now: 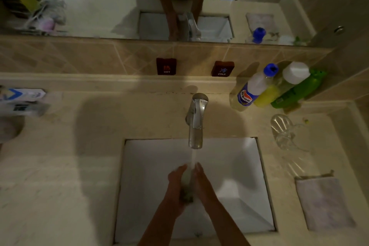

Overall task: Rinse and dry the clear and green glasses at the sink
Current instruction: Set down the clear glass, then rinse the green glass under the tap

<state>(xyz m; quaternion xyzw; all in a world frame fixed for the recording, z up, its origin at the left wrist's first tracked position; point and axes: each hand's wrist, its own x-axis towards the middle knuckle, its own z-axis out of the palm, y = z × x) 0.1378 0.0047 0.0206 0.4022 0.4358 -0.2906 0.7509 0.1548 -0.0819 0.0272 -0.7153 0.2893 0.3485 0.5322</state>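
Green glass: the small greenish translucent glass (187, 183) sits between both hands over the white square sink basin (235, 166), right under the stream from the chrome tap (196, 120)
Left hand: the left hand (175, 183) is cupped against the glass's left side, fingers reaching up along its wall
Right hand: the right hand (201, 181) lies along the other side with fingers fairly straight; whether it wraps round or only presses I cannot tell
Clear glass: the clear stemmed glass (283, 132) lies on its side on the beige stone bench (60, 166), right of the basin and well apart from the hands
Handling: both glasses look light, rigid and breakable, and the wet one is likely slippery (a hard basin below would not forgive a drop), so I'd judge the safest hold is around the body with a palm under the base, not by the rim
Drying: the pale folded cloth (324, 202) lies on the bench near the basin's right edge, within easy reach
Hard to see: the light is dim, so the green glass's rim, base and true shape blur into the water; the thumbs are hidden behind it
Cut off: the forearms run out of the bottom edge, and the clear glass's outline half dissolves into reflections
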